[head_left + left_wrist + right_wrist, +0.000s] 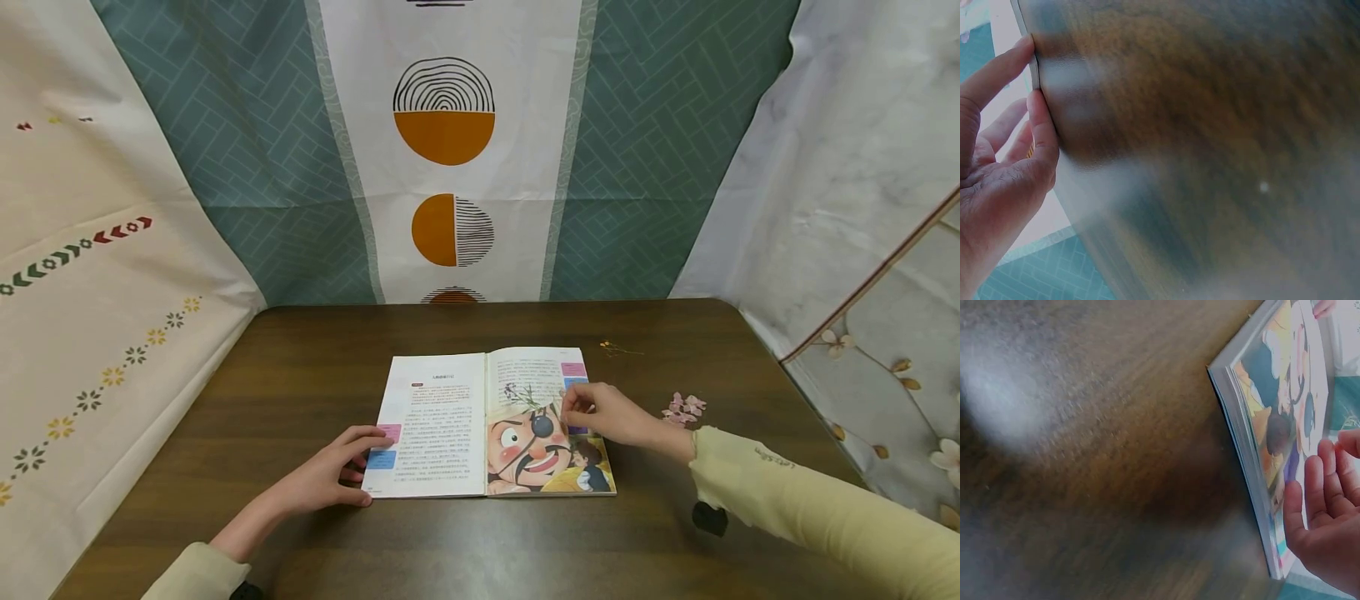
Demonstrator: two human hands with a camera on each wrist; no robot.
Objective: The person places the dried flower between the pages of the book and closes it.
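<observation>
An open book (442, 446) lies on the brown table, text on its left page and a cartoon pirate face on the right page (525, 454). My left hand (330, 467) rests at the book's left edge, index finger on the page and thumb by the lower corner. In the left wrist view, fingertips (1038, 103) touch that edge. Over the right page, my right hand (603, 412) pinches the thin stem of a small flower sprig (517, 393) between thumb and index finger. The sprig (1350, 419) shows faintly beyond the thumb in the right wrist view; the other fingers are loosely bent.
A pink flower cluster (684, 408) lies on the table right of the book, near the right forearm. Farther back is a thin yellow-orange flower sprig (618, 347). Patterned cloths (637, 167) hang behind and beside the table (322, 358).
</observation>
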